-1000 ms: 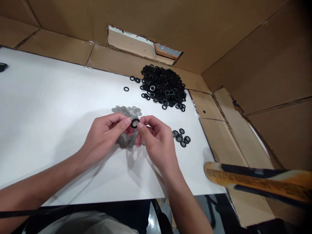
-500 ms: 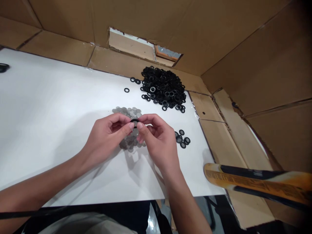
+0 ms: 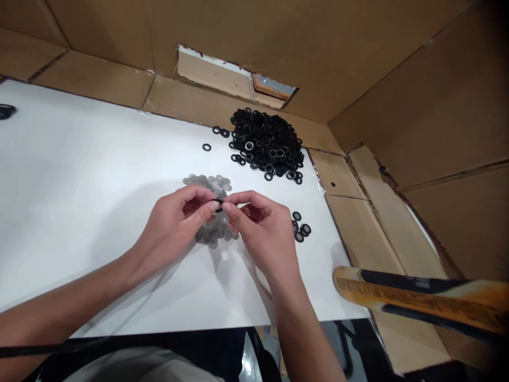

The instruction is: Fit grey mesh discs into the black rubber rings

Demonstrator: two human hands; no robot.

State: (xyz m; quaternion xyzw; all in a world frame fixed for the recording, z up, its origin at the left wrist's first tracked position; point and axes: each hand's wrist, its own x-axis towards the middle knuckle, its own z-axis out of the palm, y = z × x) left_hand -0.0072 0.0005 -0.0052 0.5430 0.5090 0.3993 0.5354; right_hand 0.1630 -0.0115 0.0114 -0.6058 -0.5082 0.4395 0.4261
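My left hand (image 3: pixel 175 225) and my right hand (image 3: pixel 264 231) meet fingertip to fingertip over the white table (image 3: pixel 87 175). Both pinch one small black ring (image 3: pixel 218 204), mostly hidden between thumbs and forefingers. Right beneath them lies a heap of grey round discs (image 3: pixel 212 185). A big pile of black rings (image 3: pixel 266 140) sits farther back, to the right. A few black rings with grey centres (image 3: pixel 301 229) lie just right of my right hand.
Brown cardboard walls (image 3: pixel 358 63) enclose the table at the back and right. An orange and black bar (image 3: pixel 417 302) juts in at the lower right, past the table's edge. Loose black rings (image 3: pixel 206 147) lie left of the big pile.
The hands have lowered slightly and closed tighter round the black ring, which showed its open face a second ago and is now nearly hidden. My right hand has shifted a little right.
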